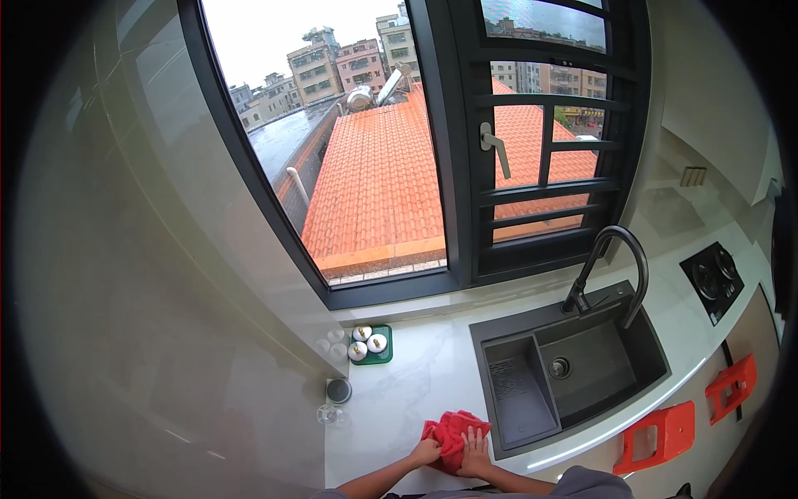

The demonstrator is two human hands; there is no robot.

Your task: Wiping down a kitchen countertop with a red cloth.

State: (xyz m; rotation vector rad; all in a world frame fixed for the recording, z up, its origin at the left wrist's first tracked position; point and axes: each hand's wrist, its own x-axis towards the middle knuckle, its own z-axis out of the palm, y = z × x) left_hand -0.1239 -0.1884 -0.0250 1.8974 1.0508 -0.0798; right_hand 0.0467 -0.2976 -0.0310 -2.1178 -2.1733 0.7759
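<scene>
A bunched red cloth [454, 436] lies on the white marbled countertop [405, 399], left of the dark sink. My left hand [427, 451] grips the cloth's left side with curled fingers. On the cloth's right part rests my right hand [475, 454], its fingers spread and laid over the fabric. The cloth's underside and my palms are hidden.
Right of the cloth is a dark double sink [586, 368] with a curved black faucet [623, 234]. A green tray [385, 349] holds several white lidded jars by the window. Near the left wall are a dark-topped round container [338, 390] and clear glassware [330, 414]. Red stools [676, 430] stand below the counter.
</scene>
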